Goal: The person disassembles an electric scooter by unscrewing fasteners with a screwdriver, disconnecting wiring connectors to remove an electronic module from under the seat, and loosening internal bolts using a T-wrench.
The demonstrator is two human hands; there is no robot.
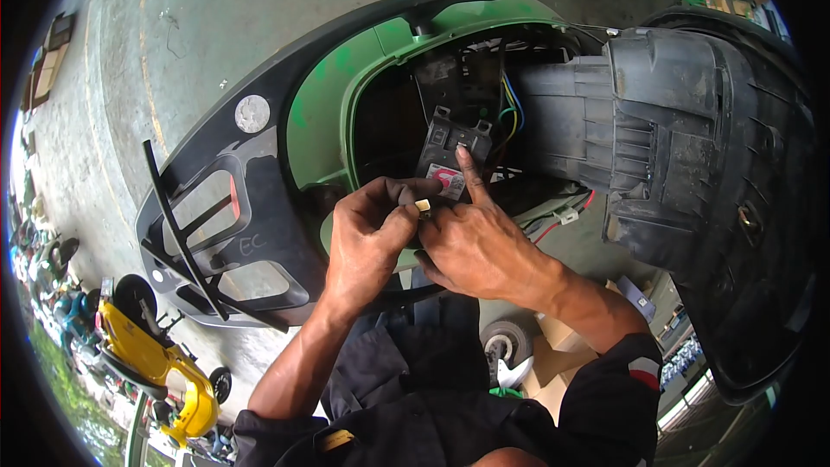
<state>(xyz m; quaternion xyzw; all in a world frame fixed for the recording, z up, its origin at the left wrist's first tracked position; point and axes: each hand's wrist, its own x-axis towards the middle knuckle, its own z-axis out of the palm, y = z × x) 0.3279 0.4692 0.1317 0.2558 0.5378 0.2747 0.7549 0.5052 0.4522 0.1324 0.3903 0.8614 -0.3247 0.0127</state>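
My left hand (pixel 367 225) pinches a small pale connector (pixel 423 205) between thumb and fingertips. My right hand (pixel 488 246) is close beside it, its index finger stretched out onto the socket area of a black electronic box (pixel 441 143). The other right fingers curl near the connector; what they hold, if anything, is hidden. A red and white label (pixel 447 180) with a printed code is stuck on the box, partly covered by my hands. The box lies within the opened body of a green scooter (pixel 333 91).
The scooter's black seat and storage bin (pixel 666 112) are swung up at the right. Blue and yellow wires (pixel 516 104) run beside the box. A black rear rack (pixel 233 233) lies left. A yellow scooter (pixel 160 363) and cardboard boxes (pixel 553 363) stand farther off.
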